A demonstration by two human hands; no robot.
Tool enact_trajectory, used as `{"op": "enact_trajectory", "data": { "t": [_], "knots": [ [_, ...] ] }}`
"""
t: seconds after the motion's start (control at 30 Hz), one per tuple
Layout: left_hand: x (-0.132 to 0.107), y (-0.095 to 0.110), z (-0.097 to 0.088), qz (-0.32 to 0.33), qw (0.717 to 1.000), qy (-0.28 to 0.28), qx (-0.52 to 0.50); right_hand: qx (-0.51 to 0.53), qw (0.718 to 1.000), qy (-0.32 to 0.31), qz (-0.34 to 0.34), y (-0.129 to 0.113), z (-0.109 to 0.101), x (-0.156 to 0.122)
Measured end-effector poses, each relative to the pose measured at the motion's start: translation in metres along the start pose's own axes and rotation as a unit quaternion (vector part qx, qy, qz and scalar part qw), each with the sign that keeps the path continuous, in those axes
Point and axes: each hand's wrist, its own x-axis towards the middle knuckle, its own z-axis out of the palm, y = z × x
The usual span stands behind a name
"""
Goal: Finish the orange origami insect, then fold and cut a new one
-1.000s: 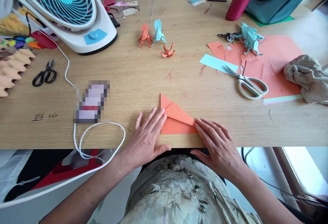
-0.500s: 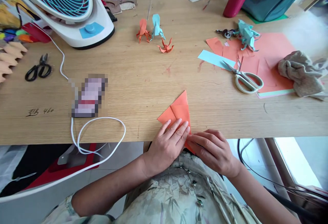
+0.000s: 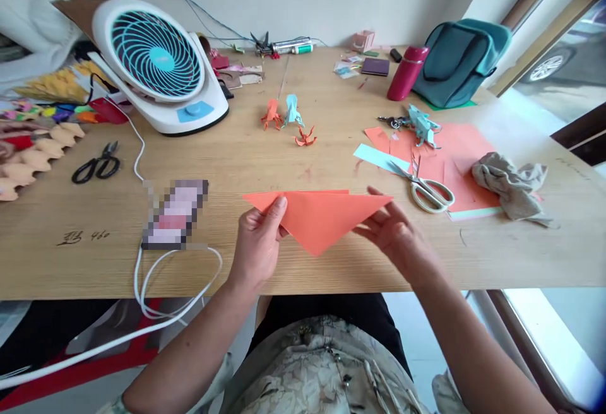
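A folded sheet of orange paper (image 3: 326, 218), shaped like a wide triangle with its point down, is held up above the table's front part. My left hand (image 3: 258, 243) pinches it near the left corner, thumb in front and fingers behind. At the right corner, my right hand (image 3: 398, 237) has its fingers stretched out and apart, partly hidden behind the paper and seemingly touching it. Beyond the paper stand an orange origami figure (image 3: 271, 115) and a light blue one (image 3: 292, 111), with a small orange folded piece (image 3: 305, 137) in front of them.
White-handled scissors (image 3: 430, 194) lie on orange sheets (image 3: 466, 149) at the right, beside a grey cloth (image 3: 509, 183). A phone (image 3: 175, 215) with a white cable, black-handled snips (image 3: 97, 165) and a fan (image 3: 199, 114) are at the left. A bottle (image 3: 408, 73) and a teal bag (image 3: 457, 64) stand behind.
The orange paper has come up off the table edge and now shows as a wide triangle. My left hand has gone from pressing to pinching it; my right hand has opened. The view has tilted up.
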Motion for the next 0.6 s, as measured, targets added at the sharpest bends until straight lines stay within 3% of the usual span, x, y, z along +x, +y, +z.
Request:
{"op": "enact_trajectory", "data": {
  "t": [0.07,0.2,0.3,0.43,0.5,0.6],
  "knots": [
    [0.004,-0.016,0.004,-0.049,0.998,-0.009,-0.042,0.1,0.993,0.004,0.062,0.011,0.019,0.002],
    [0.007,-0.031,0.003,-0.123,0.99,-0.056,-0.05,0.186,0.959,0.121,0.176,0.019,0.044,0.008],
    [0.02,-0.022,-0.009,-0.151,0.984,-0.099,0.003,0.203,0.955,0.113,0.186,0.015,0.034,0.02],
    [0.046,0.004,-0.026,-0.113,0.969,-0.161,0.152,0.143,0.969,0.09,0.179,0.011,0.008,0.035],
    [0.056,0.014,-0.025,-0.109,0.939,-0.214,0.244,0.104,0.978,0.067,0.171,0.011,-0.002,0.043],
    [0.064,0.021,-0.011,-0.095,0.898,-0.269,0.336,0.058,0.988,0.01,0.141,0.011,-0.01,0.054]
  ]
}}
